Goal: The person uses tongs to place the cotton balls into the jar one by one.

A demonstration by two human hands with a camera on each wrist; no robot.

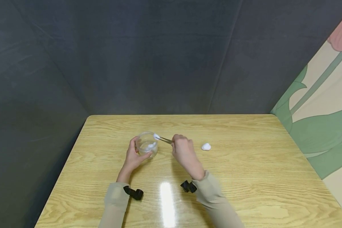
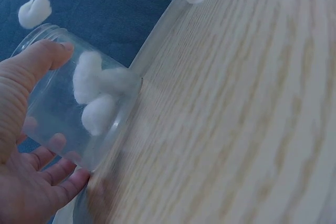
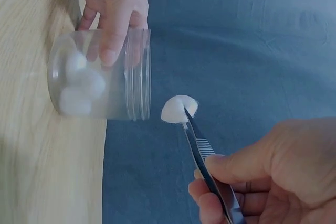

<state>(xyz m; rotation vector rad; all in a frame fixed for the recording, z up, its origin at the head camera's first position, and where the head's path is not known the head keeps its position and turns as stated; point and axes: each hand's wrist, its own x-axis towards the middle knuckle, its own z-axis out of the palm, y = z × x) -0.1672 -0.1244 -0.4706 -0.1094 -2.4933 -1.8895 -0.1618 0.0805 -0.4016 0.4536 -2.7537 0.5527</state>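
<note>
Right hand (image 1: 183,149) is pinching a pair of metal tweezers (image 3: 206,157) between thumb and fingers, and the tips are nipped on a small white cotton ball (image 3: 178,109) hanging just over the mouth of the jar, not inside it. Left hand (image 1: 133,155) is wrapped around a clear plastic jar (image 1: 147,144), thumb on one side and fingers curled round the other, steadying it on the tabletop (image 1: 245,177). A few more cotton balls (image 2: 97,95) sit at the bottom of the jar.

Handling-wise, I'd guess the cotton ball weighs basically nothing and squashes easily, so a light pinch through the middle of the fluff should do; too close to the edge and it could just pull a wisp off. The jar looks light and smooth-walled, probably slides or tips if it isn't held, so gripping around the side wall makes sense.

One spare cotton ball (image 1: 206,146) lies on the tabletop, off to the right of the right hand and well apart from the jar.

No label, brand or writing readable on the jar or tweezers; the tweezers only show a ribbed grip patch.
</note>
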